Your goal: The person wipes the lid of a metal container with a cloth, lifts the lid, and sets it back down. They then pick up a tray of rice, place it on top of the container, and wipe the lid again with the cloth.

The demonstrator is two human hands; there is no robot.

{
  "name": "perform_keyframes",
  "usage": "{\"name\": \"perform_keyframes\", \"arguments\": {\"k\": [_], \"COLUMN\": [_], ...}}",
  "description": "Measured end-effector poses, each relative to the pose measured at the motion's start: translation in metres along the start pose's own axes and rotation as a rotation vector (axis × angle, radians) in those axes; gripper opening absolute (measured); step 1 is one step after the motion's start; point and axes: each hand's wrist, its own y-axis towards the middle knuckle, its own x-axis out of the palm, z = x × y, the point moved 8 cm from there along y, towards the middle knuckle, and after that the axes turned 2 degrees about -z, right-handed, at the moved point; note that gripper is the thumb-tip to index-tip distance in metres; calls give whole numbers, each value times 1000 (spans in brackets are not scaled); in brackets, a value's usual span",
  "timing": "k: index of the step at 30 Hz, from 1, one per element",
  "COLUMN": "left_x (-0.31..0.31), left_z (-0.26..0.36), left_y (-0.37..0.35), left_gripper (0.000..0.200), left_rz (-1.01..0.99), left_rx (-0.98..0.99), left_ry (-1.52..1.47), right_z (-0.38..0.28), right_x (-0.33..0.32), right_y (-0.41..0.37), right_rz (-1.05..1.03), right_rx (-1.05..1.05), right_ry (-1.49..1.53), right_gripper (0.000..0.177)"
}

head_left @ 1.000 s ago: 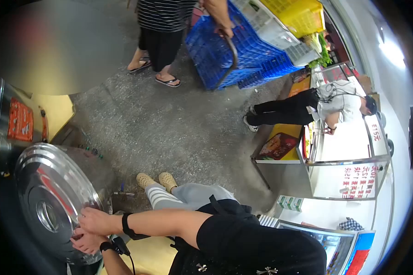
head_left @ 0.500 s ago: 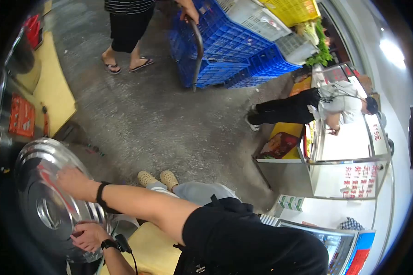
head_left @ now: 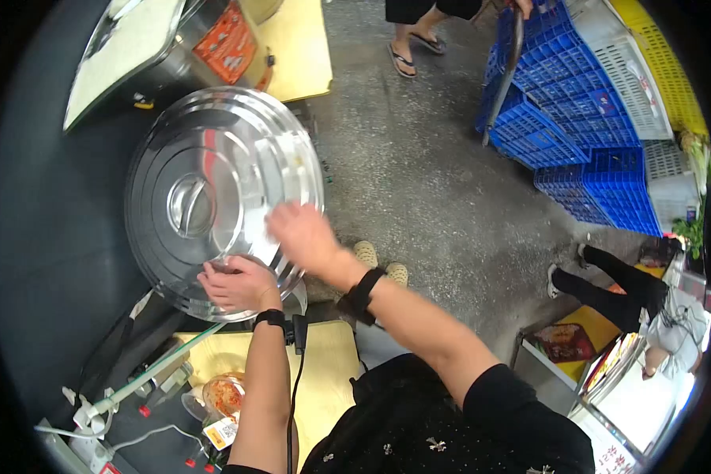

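My left hand [head_left: 241, 283], fingers bent, at the lid's rim, hold unclear | right hand [head_left: 304, 237] blurred over it, grip untellable | large round shiny metal lid [head_left: 154, 186] beside pale-yellow tabletop [head_left: 324, 379]; lopsided pressure could tip it | stacked blue plastic crates [head_left: 584, 87] well beyond

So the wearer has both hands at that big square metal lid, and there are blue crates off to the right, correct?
Not quite: the lid is round, not square, as the head view shows. The rest holds: the left hand and right hand are both at it, and blue crates stand off to the right.
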Motion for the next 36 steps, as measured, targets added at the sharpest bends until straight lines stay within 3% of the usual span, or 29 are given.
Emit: {"name": "perform_keyframes", "arguments": {"k": [3, 5, 9, 16, 20, 25, 27, 31, 33, 36], "left_x": [-11, -21, -36, -47, -55, -54, -60, -66, -71, -77], "left_z": [-6, -10, -14, -30, -36, -47, -50, -51, -55, -60], "left_y": [-5, -7, -10, -22, -27, -33, -33, -36, -38, -37], "left_gripper": [49, 49, 51, 50, 52, 55, 54, 54, 53, 52], "left_rz": [46, 29, -40, 24, -43, -48, -25, -32, -13, -25], "left_rx": [37, 22, -5, 23, 10, 8, 25, 26, 38, 43], "left_ry": [4, -4, -84, -89, -110, -120, -110, -128, -144, -150], "right_z": [69, 82, 56, -50, -59, 26, 47, 56, 55, 24], "right_x": [-35, -68, -75, -44, -54, -90, -105, -106, -102, -93], "right_y": [33, 28, 3, -112, -122, -87, -58, -47, -66, -117], "right_rz": [-62, 296, 334, 185, 194, 381, 409, 386, 545, 548], "right_rx": [351, 324, 282, 207, 136, 361, 331, 406, 498, 616], "right_ry": [-33, 65, 81, 73, 60, -10, 73, 95, 205, 330], "right_gripper": [14, 12, 13, 22, 21, 16, 17, 18, 18, 20]}}
